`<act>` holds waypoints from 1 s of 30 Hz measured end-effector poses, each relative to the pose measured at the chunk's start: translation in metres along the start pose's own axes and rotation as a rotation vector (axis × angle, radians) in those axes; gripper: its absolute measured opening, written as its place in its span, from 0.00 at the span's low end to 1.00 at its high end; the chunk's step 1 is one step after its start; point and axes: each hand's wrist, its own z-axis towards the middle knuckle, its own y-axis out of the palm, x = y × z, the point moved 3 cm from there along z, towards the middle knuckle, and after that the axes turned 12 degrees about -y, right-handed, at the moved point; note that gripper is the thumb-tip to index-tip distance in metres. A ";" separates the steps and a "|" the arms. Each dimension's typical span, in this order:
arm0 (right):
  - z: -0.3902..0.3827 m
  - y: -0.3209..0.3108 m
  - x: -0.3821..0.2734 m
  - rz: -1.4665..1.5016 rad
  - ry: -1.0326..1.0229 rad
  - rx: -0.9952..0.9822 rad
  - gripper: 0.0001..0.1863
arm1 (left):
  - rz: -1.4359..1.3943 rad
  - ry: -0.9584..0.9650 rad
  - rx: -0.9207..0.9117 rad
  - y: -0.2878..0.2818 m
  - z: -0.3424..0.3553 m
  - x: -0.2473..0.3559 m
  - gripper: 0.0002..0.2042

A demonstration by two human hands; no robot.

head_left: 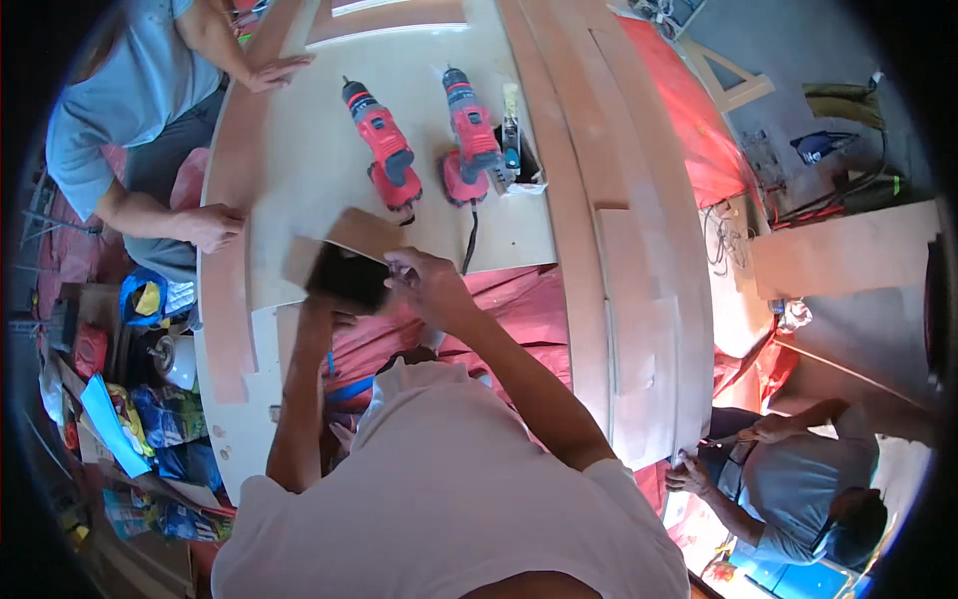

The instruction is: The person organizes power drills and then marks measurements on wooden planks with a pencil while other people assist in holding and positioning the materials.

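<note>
Just above the near edge of the pale work table (289, 215), I hold a small cardboard box (364, 232) with its flaps standing up and a dark inside. My left hand (334, 311) grips it from the near side, its fingers mostly hidden and a little blurred. The fingers of my right hand (429, 285) close on the box's right edge. Beyond the box lie two red-and-grey power drills, a left drill (382, 145) and a right drill (471, 135), heads pointing away. A dark cord runs from the right drill toward me.
Beside the right drill stands a small open carton (526, 180) with a bottle-like thing in it. Long wooden boards (589, 150) line the table's right side. One person's hand (215, 228) rests on the left edge; another person (808, 479) works at lower right. Red sheeting (509, 309) hangs near me.
</note>
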 end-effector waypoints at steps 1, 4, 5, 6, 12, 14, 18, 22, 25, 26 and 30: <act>-0.005 -0.001 0.012 -0.050 -0.068 0.070 0.17 | 0.032 -0.001 -0.207 0.021 -0.002 0.000 0.22; -0.030 -0.035 0.022 -0.492 -0.242 0.166 0.18 | 0.111 -0.081 -0.191 0.082 0.000 -0.017 0.14; -0.045 -0.050 0.014 -0.561 -0.227 0.121 0.21 | 0.252 -0.138 -0.115 0.108 -0.009 0.000 0.12; -0.061 -0.065 0.009 -0.595 -0.189 0.127 0.22 | 0.316 -0.160 -0.217 0.122 -0.004 -0.006 0.13; -0.203 -0.105 0.069 -0.304 0.594 0.154 0.23 | 0.637 -0.247 -0.543 0.222 -0.005 -0.027 0.18; -0.215 -0.105 0.064 -0.291 0.693 0.117 0.21 | 0.712 -0.266 -0.662 0.234 -0.002 -0.035 0.19; -0.250 -0.102 0.073 -0.462 0.774 0.198 0.18 | 0.561 -0.057 -0.676 0.230 0.007 -0.013 0.25; -0.302 -0.089 0.092 -0.214 0.777 0.465 0.16 | 0.591 0.450 0.338 0.152 0.099 -0.010 0.41; -0.301 -0.082 0.084 -0.302 0.834 0.371 0.17 | 0.572 0.515 0.488 0.132 0.124 0.038 0.43; -0.310 -0.078 0.092 -0.215 0.844 0.394 0.17 | 0.552 0.631 0.462 0.143 0.120 0.061 0.41; -0.264 -0.072 0.083 -0.256 0.882 0.268 0.18 | 0.641 0.782 0.583 0.130 0.163 0.080 0.31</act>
